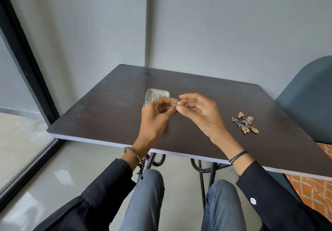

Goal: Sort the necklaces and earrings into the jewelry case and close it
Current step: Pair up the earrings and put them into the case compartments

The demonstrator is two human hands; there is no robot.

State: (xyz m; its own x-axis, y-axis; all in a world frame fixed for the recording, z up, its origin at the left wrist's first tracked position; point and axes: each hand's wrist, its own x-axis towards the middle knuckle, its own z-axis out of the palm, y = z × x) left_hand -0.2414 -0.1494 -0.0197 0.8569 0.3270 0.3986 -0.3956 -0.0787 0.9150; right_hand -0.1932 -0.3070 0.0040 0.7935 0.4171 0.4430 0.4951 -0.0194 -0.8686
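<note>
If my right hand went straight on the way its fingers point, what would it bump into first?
Likely the left hand: the right hand points leftward at it, both pinching the small gold earring between them.

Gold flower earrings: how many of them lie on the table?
2. Both lie at the near end of the jewelry pile on the table: the left flower earring and the right flower earring. The pile may hide more.

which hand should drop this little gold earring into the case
Left. Both the left hand and right hand pinch the small gold filigree earring, but the open teal jewelry case lies just beyond the left hand; the right hand sits nearer the loose earring pile.
</note>
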